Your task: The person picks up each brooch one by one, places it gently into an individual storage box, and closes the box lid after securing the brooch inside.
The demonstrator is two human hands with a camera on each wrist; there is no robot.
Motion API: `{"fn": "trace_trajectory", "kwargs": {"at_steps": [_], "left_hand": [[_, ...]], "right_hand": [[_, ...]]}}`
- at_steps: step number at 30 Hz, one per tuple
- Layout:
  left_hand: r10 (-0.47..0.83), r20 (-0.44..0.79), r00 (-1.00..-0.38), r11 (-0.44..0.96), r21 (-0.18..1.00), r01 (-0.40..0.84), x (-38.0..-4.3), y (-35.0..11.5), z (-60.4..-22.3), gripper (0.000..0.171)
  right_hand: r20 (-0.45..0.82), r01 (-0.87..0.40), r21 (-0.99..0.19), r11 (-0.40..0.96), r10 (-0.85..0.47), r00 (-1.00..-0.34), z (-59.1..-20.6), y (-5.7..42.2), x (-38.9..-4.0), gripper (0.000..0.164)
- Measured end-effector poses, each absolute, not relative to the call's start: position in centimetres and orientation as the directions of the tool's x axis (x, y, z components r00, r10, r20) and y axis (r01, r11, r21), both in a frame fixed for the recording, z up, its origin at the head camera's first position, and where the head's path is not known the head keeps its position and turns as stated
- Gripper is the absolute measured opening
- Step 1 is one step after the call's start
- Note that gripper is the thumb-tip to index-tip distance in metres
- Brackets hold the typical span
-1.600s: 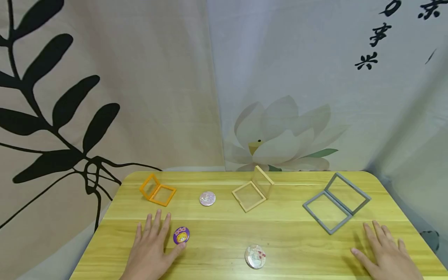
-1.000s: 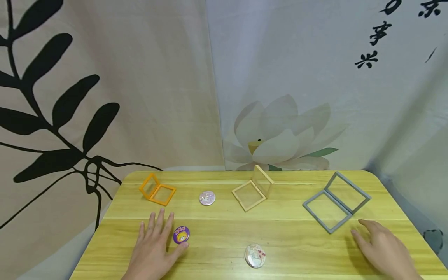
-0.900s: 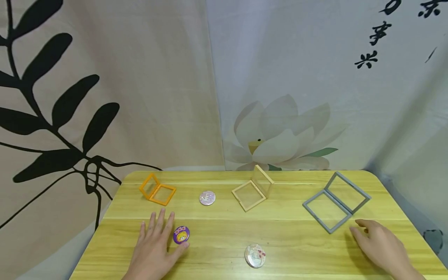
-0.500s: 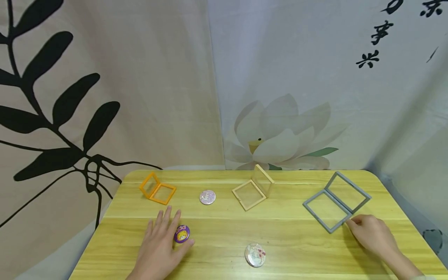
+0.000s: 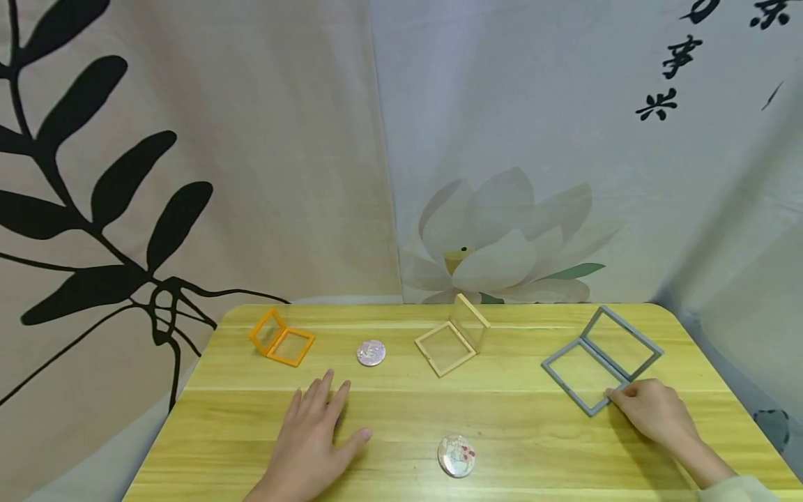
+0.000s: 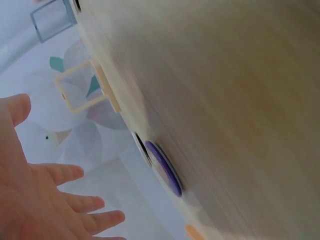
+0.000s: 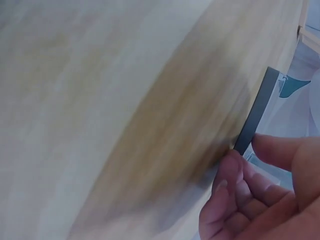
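My right hand (image 5: 655, 411) pinches the near corner of a grey hinged display frame (image 5: 567, 390) between thumb and fingers. In the right wrist view the dark edge of the grey frame (image 7: 257, 112) shows between thumb and forefinger. The frame stands unfolded, one half flat on the table and the other tilted up. My left hand (image 5: 310, 443) spreads its fingers above a purple round badge (image 6: 164, 169), almost wholly hidden beneath it in the head view. The left wrist view shows the badge lying on the table, apart from the fingers.
A cream hinged frame (image 5: 427, 360) stands unfolded at the back middle, a smaller orange one (image 5: 282, 362) at the back left. Between them lies a pinkish round badge (image 5: 371, 353). A pale badge with red marks (image 5: 456, 457) lies near the front. A printed curtain (image 5: 301, 174) hangs behind the table.
My right hand has moved from resting spread on the table to the grey frame and taken its near corner. The left hand has shifted right, covering the purple badge.
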State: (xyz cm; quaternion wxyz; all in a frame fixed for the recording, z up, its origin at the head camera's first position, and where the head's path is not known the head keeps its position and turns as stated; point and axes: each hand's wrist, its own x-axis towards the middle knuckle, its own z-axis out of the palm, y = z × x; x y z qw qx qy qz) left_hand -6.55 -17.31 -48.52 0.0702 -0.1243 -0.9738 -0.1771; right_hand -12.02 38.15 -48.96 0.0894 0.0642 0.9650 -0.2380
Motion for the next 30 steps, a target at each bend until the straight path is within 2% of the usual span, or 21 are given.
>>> {"fn": "trace_trajectory", "kwargs": {"at_steps": [12,22,30], "left_hand": [[0.252,0.113,-0.961,0.897,0.345,0.276,-6.5,-15.1,-47.8,0.079],[0.357,0.091,-0.93,0.86,0.357,0.365,-6.9,-12.4,-48.3,0.079],[0.413,0.109,-0.904,0.834,0.355,0.423,-7.3,-10.2,-48.0,0.072]], "right_hand": [[-0.19,0.163,-0.455,0.875,0.083,-0.978,-49.1,38.1,-12.2,0.034],[-0.196,0.168,-0.462,0.871,0.084,-0.977,-49.1,38.2,-12.2,0.033],[-0.19,0.166,-0.47,0.867,0.084,-0.978,-49.1,38.1,-12.2,0.031]]}}
